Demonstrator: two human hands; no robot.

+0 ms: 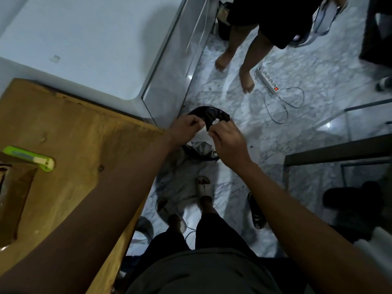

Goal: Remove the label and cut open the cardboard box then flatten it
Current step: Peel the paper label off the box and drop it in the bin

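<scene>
Both hands meet over a black-lined trash bin (209, 114) on the floor, past the table's corner. My left hand (186, 128) and my right hand (226, 139) pinch a piece of white paper, the label (202, 133), between them above the bin's mouth. A green utility knife (29, 159) lies on the wooden table (80, 141) at the left. Part of the brown cardboard box (14, 200) shows at the far left edge, mostly out of frame.
Another person's bare legs (237, 60) stand on the marble floor beyond the bin. A white power strip (267, 80) with cables lies at right. A white cabinet (89, 43) sits behind the table. Slippers (256, 211) lie near my feet; glass furniture (339, 149) stands at right.
</scene>
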